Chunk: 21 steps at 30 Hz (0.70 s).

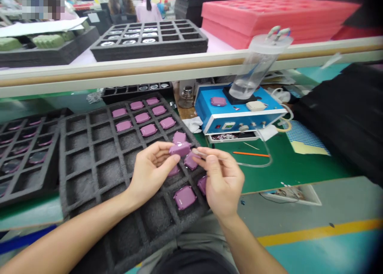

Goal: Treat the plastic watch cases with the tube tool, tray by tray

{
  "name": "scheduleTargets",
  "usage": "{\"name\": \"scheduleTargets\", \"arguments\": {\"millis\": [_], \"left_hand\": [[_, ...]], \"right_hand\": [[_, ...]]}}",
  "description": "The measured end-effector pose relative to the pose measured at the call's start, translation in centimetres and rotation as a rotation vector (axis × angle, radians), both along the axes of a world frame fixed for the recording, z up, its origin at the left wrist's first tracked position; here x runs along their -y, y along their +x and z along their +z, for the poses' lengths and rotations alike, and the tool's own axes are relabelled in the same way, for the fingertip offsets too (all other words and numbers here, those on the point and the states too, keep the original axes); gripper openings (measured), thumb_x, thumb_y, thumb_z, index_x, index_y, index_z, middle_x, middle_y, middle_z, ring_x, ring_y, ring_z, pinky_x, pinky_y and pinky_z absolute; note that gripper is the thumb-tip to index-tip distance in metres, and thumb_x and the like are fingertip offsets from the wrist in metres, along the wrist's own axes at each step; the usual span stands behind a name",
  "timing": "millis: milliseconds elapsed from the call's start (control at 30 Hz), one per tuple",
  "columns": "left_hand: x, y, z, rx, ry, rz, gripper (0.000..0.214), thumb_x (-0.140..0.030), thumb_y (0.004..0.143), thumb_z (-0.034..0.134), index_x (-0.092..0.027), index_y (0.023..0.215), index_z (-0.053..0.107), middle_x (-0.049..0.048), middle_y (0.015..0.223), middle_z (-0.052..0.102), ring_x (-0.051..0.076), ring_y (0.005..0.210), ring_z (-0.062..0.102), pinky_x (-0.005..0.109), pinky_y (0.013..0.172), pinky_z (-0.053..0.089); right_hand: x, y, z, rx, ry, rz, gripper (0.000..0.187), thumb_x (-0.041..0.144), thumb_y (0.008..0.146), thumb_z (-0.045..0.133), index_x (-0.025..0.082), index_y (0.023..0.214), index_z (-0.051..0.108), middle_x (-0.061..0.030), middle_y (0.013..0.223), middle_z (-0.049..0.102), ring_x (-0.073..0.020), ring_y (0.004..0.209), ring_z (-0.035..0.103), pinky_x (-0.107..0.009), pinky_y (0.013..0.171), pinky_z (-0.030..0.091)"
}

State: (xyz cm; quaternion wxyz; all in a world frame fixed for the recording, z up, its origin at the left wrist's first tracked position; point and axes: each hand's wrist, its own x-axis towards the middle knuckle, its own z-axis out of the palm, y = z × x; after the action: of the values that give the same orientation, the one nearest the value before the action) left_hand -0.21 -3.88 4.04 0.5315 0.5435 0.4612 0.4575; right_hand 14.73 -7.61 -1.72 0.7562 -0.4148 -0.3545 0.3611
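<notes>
Over foam tray (79, 162), left hand (153, 171) pinches case (181, 148).

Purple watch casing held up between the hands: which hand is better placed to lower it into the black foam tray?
Left, most likely: the left hand pinches the purple watch casing above the black foam tray, while the right hand is occupied with the clear tube.

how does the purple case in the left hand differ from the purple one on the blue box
The purple rounded case in the left hand is raised and tilted, while the purple case on the blue box with white trim lies flat. The held case is over the black foam tray; the one on the box sits near a cream case. Both are purple.
</notes>
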Motion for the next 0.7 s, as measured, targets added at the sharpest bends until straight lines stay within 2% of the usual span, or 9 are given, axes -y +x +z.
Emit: {"name": "scheduleTargets", "arguments": {"millis": [100,233,333,400,467,567,633,700], "left_hand": [[-1.1,-1.2,0.3,-0.121,0.158,0.121,0.022,-0.027,0.082,0.080,-0.015,0.097,0.070,0.0060,0.097,0.078,0.018,0.087,0.075,0.026,0.079,0.058],[-2.2,-2.8,-0.3,-0.527,0.326,0.203,0.023,-0.019,0.087,0.069,-0.017,0.110,0.069,0.0032,0.095,0.075,0.017,0.087,0.069,0.029,0.081,0.053],[-1.8,-3.0,-1.1,-0.874,0.392,0.133,0.021,-0.020,0.090,0.067,-0.019,0.111,0.071,0.0034,0.095,0.076,0.021,0.092,0.067,0.036,0.088,0.051],[-1.2,-3.0,-1.5,-1.097,0.458,0.106,0.017,-0.028,0.094,0.065,-0.019,0.106,0.073,0.0071,0.107,0.076,0.027,0.107,0.063,0.042,0.093,0.048],[-0.7,-3.0,-1.7,-1.262,0.502,0.123,0.026,-0.036,0.097,0.062,-0.017,0.112,0.073,0.0111,0.125,0.072,0.032,0.119,0.058,0.045,0.095,0.047],[-0.2,-3.4,-1.8,-1.360,0.595,0.057,0.035,-0.034,0.101,0.058,-0.016,0.130,0.067,0.0122,0.142,0.065,0.031,0.128,0.056,0.044,0.095,0.046],[-0.4,-3.5,-1.8,-1.387,0.641,-0.070,0.031,-0.031,0.102,0.058,-0.015,0.126,0.068,0.0113,0.138,0.068,0.029,0.127,0.058,0.042,0.094,0.046],[-0.7,-3.4,-1.8,-1.403,0.644,-0.190,0.023,-0.026,0.100,0.059,-0.014,0.116,0.071,0.0111,0.124,0.075,0.028,0.120,0.064,0.040,0.089,0.047]], "right_hand": [[0.3,0.1,0.2,-0.046,0.008,-0.040,0.011,0.029,0.098,0.069,0.020,0.099,0.075,-0.0038,0.101,0.079,-0.0175,0.091,0.079,-0.033,0.084,0.068],[0.5,0.1,0.4,-0.028,-0.041,0.015,0.014,0.032,0.094,0.073,0.018,0.097,0.076,-0.0055,0.099,0.078,-0.0179,0.088,0.078,-0.034,0.082,0.067],[0.8,-0.1,0.5,-0.024,-0.055,-0.005,0.016,0.032,0.090,0.077,0.016,0.094,0.075,-0.0052,0.095,0.078,-0.0174,0.082,0.078,-0.035,0.080,0.068],[1.1,-0.2,0.6,-0.031,-0.055,-0.035,0.017,0.031,0.086,0.079,0.015,0.092,0.074,-0.0041,0.092,0.077,-0.0165,0.079,0.077,-0.034,0.079,0.068],[1.3,-0.3,0.6,-0.033,-0.057,-0.039,0.017,0.030,0.084,0.080,0.015,0.090,0.074,-0.0033,0.089,0.076,-0.0160,0.078,0.077,-0.032,0.077,0.068],[1.6,-0.4,0.7,-0.003,-0.069,-0.012,0.016,0.028,0.082,0.079,0.014,0.089,0.074,-0.0029,0.086,0.076,-0.0155,0.075,0.076,-0.031,0.074,0.068],[1.7,-0.5,0.7,0.031,-0.072,-0.006,0.016,0.027,0.081,0.078,0.013,0.087,0.073,-0.0027,0.084,0.075,-0.0152,0.072,0.075,-0.030,0.071,0.068],[1.8,-0.5,0.7,0.053,-0.069,-0.011,0.015,0.026,0.079,0.077,0.013,0.084,0.072,-0.0021,0.080,0.074,-0.0152,0.070,0.075,-0.029,0.069,0.068]]}}
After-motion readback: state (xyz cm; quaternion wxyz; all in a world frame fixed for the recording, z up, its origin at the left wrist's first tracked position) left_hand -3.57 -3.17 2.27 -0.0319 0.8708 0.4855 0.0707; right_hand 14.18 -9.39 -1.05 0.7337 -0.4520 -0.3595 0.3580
